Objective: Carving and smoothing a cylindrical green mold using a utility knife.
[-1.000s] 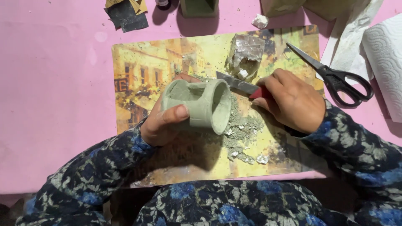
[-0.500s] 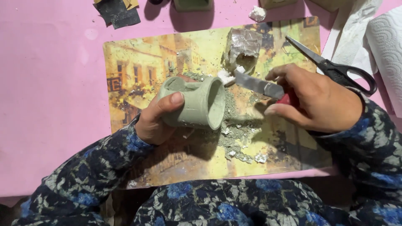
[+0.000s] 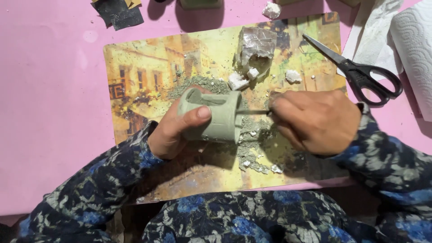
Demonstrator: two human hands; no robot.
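Cup (image 3: 216, 117) in left hand (image 3: 173, 132) | blade (image 3: 252, 111) from right hand (image 3: 315, 119) enters it

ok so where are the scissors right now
In the head view the black-handled scissors lie untouched at upper right, blades on the picture mat's corner, handles on the pink table beside the paper towel roll, above the right hand.

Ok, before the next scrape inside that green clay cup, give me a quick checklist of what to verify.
1. Left hand grips the green clay cup firmly, thumb on top: ok.
2. Cup lies on its side over the picture placemat: ok.
3. Right hand holds the thin blade, tip at the cup's mouth: ok.
4. Blade edge clear of left fingers: cannot tell, tip hidden.
5. Grey-green scrapings fall on the placemat: ok.
6. Scissors lie apart from both hands: ok.
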